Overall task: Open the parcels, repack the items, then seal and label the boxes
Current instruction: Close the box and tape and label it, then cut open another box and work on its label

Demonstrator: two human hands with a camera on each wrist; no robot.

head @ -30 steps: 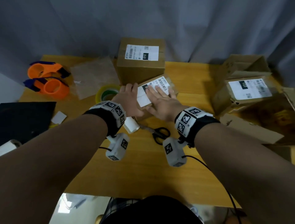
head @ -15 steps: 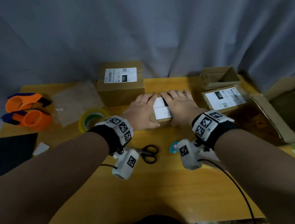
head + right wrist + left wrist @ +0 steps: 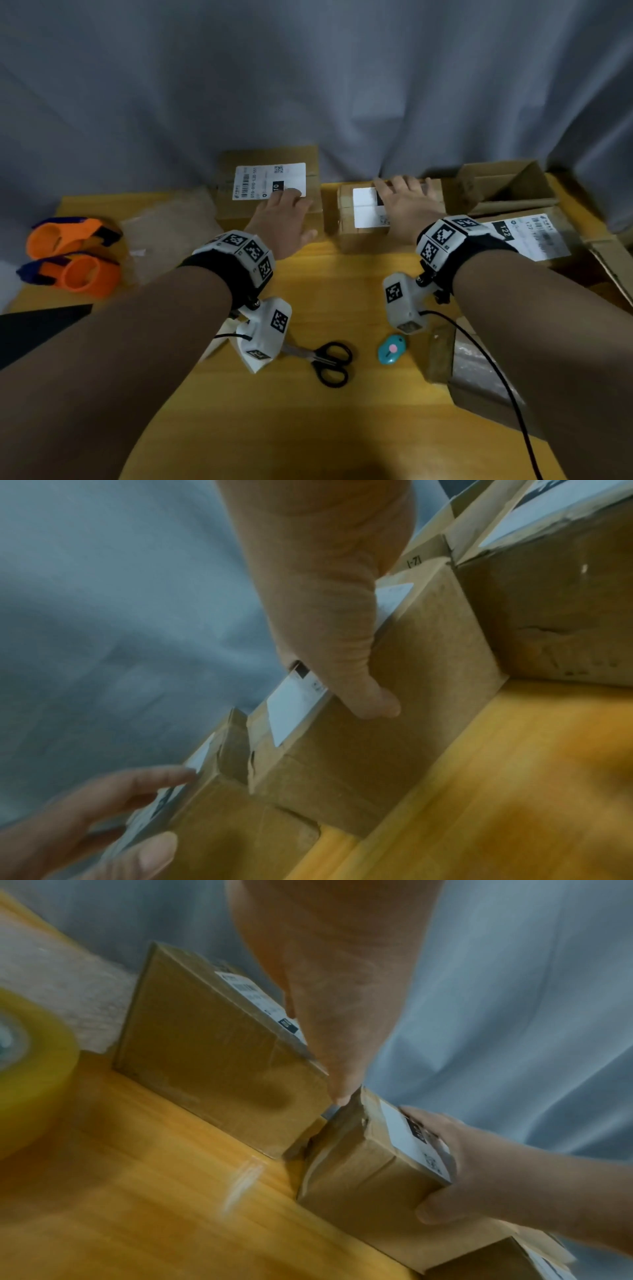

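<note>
A small taped cardboard box [image 3: 359,236] with a white label stands at the back of the table, between a larger labelled box [image 3: 236,214] and the boxes on the right. My right hand [image 3: 407,209] grips the small box [image 3: 359,1172]: fingers lie across its top and the thumb presses its front face [image 3: 394,696]. My left hand [image 3: 284,216] rests flat on the larger box [image 3: 212,1056], fingers straight over the label. Its thumb reaches toward the gap between the two boxes.
Another labelled box [image 3: 534,236] and an open box [image 3: 500,185] stand at the right. Scissors [image 3: 329,363] and a teal cutter [image 3: 392,347] lie near me. Two orange tape dispensers [image 3: 78,277] and a plastic sheet [image 3: 171,233] are at the left, a tape roll [image 3: 27,1069] beside them.
The small box has gone from mid-table to the back, beside the larger box. My left hand left it and now rests on the larger box; the right hand stayed on it.
</note>
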